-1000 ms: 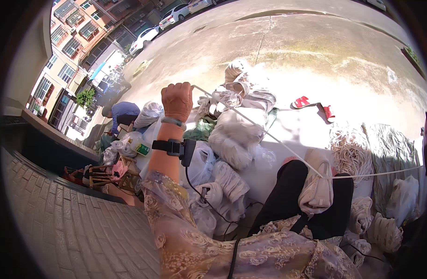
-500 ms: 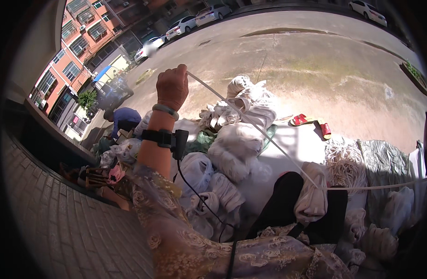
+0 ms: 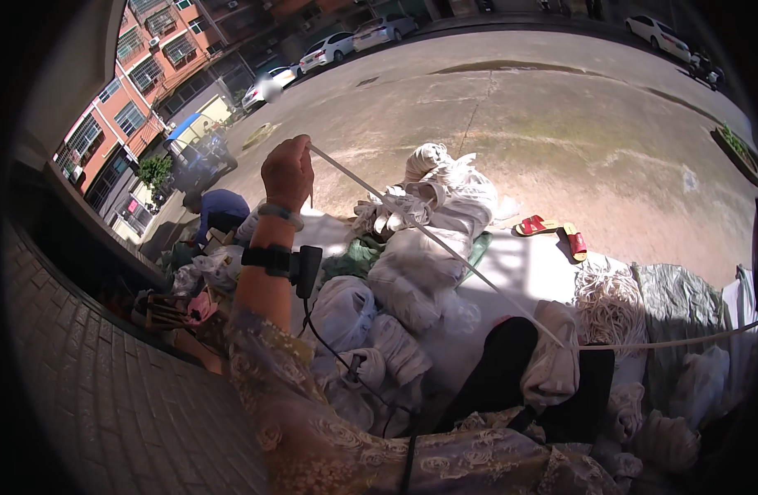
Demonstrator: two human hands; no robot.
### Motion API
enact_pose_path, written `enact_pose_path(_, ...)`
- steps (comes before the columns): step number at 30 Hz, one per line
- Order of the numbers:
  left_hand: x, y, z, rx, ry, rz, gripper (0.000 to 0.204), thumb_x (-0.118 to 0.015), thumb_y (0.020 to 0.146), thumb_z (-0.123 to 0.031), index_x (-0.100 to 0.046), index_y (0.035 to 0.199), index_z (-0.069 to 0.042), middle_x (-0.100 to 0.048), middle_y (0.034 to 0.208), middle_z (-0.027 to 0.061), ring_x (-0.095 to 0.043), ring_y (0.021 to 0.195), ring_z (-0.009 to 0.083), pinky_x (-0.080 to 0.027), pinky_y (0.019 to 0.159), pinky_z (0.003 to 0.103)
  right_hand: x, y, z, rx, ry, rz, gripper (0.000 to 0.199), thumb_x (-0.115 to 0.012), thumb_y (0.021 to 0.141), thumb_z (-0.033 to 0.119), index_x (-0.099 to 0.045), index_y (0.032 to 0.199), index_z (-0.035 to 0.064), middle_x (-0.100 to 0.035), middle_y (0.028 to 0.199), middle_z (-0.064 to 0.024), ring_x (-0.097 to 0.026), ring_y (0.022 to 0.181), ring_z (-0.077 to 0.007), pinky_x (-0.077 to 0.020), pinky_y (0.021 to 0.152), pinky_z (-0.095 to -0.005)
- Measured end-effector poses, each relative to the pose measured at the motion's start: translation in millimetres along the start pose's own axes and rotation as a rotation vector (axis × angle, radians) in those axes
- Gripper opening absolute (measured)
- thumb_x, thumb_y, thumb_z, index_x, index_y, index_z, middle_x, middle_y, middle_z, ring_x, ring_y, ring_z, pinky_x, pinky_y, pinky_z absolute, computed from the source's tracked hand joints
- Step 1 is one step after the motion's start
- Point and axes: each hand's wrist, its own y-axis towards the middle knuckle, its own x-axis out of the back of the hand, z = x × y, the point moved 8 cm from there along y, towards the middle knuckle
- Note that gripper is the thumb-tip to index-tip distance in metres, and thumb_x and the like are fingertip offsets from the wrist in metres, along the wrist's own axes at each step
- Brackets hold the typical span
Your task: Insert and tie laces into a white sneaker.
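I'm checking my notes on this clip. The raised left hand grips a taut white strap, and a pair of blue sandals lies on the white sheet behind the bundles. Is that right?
One detail is off: the sandals are red, not blue, as the head view shows. The rest holds: the raised left hand grips the taut white strap, and the sandals lie on the white sheet behind the bundles.

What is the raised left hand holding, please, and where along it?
The left hand grips a white cord at its upper end; the cord runs taut down toward the lap. The right hand is not visible.

Harsh sunlight, deep shadows, dark fisheye rim
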Motion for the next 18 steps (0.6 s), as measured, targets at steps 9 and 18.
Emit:
enact_pose_path(9, 5.5, -30.0, 66.6, 0.352, -0.106, 0.067, 0.016, -0.056, 0.081, -0.017, -0.065, 0.087, -0.006, -0.063, 0.075, 0.0160, -0.062, 0.070, 0.0325, -0.048, 0.062, 0.037, -35.5, -0.7, -19.1, -0.117, 0.150, 0.035, 0.016, -0.054, 0.083, 0.007, -0.055, 0.097, 0.0020, -0.055, 0.078, -0.0114, -0.055, 0.062, -0.0184, -0.0408, 0.049, -0.0283)
enact_pose_path(18, 26.3, -75.1, 145.4, 0.595, -0.033, 0.052, 0.019, -0.053, 0.081, -0.022, -0.064, 0.082, -0.006, -0.061, 0.068, 0.0175, -0.061, 0.066, 0.0352, -0.047, 0.058, 0.041, -73.9, 28.5, -22.7, -0.195, 0.289, 0.110, 0.015, -0.054, 0.083, 0.008, -0.055, 0.097, 0.0024, -0.056, 0.076, -0.0104, -0.054, 0.060, -0.0161, -0.0401, 0.047, -0.0267)
